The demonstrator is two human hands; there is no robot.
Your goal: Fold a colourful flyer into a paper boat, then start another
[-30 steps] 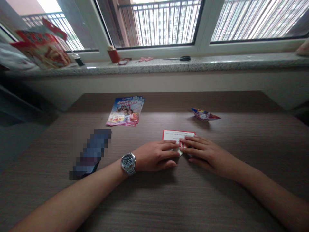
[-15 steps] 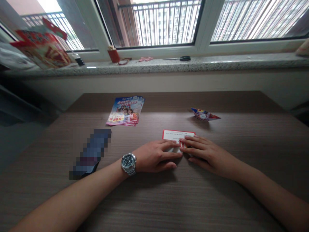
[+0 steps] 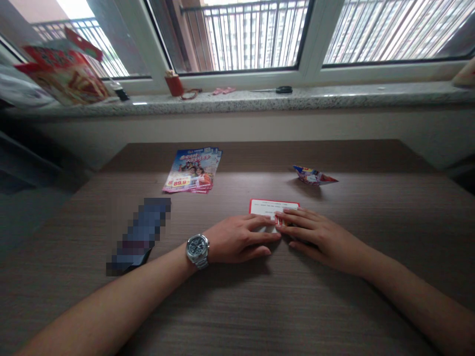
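In the head view, a white sheet with a red border (image 3: 273, 206) lies flat on the tabletop (image 3: 260, 306), a little to the 1 o'clock side of centre. Its long axis runs from 9 o'clock to 3 o'clock, and its near edge is hidden under the fingers. Both hands touch it, and neither is clearly nearer. The left hand (image 3: 237, 241) comes in from 8 o'clock and the right hand (image 3: 317, 236) from 4 o'clock. Their fingertips (image 3: 279, 215) all but meet on the sheet's near half, so the uncovered part lies at 12 o'clock from that meeting point. Each hand is spread flat, palm down, with the fingers straight and close together. They press on the sheet rather than grip it, and nothing is closed in either one. Both forearms rest low over the wood, and a wristwatch (image 3: 197, 249) sits on the left wrist. A fanned stack of flyers (image 3: 193, 169) lies well apart at 11 o'clock from the hands. A small folded paper shape (image 3: 314, 175) lies at 1 o'clock. A dark blurred object (image 3: 139, 235) sits at 9 o'clock, beside the left forearm. Scissors (image 3: 284, 89) lie on the windowsill (image 3: 334, 98) beyond.
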